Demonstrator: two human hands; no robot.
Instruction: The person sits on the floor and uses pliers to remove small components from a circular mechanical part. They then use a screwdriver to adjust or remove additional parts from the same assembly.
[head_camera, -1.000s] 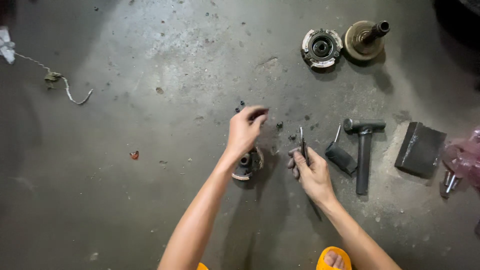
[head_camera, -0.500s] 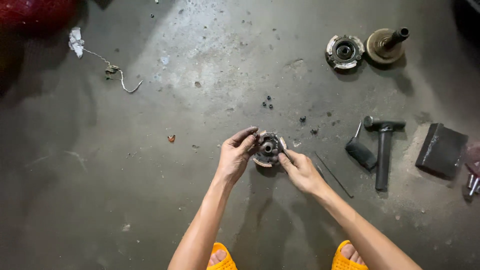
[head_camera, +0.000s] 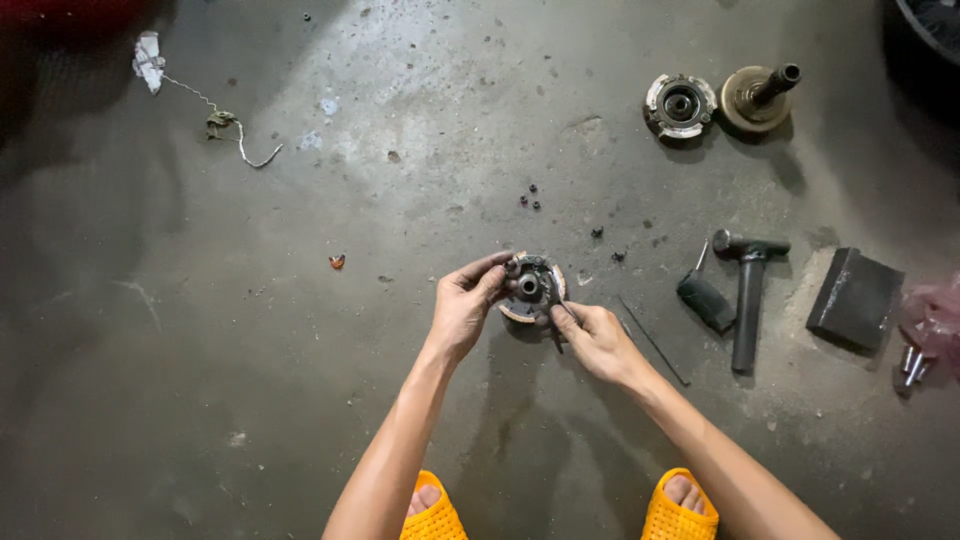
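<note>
I see bare concrete floor (head_camera: 250, 400) wide open to the left of my hands; the right side is crowded by a hammer (head_camera: 748, 300), its long axis running top to bottom, and a dark block (head_camera: 855, 298). My left hand (head_camera: 465, 305) has its fingers curled round the rim of the round metal hub (head_camera: 531, 288), held just above the floor, bore facing up at me. My right hand (head_camera: 598, 340) pinches a thin tool against the hub's right edge; I cannot tell which tool.

Two bare forearms, no sleeves, no watch or rings visible. Left hand (head_camera: 465, 305) and right hand (head_camera: 598, 340) both gloveless. Below the hands, orange perforated sandals (head_camera: 435, 515), toes showing.
</note>
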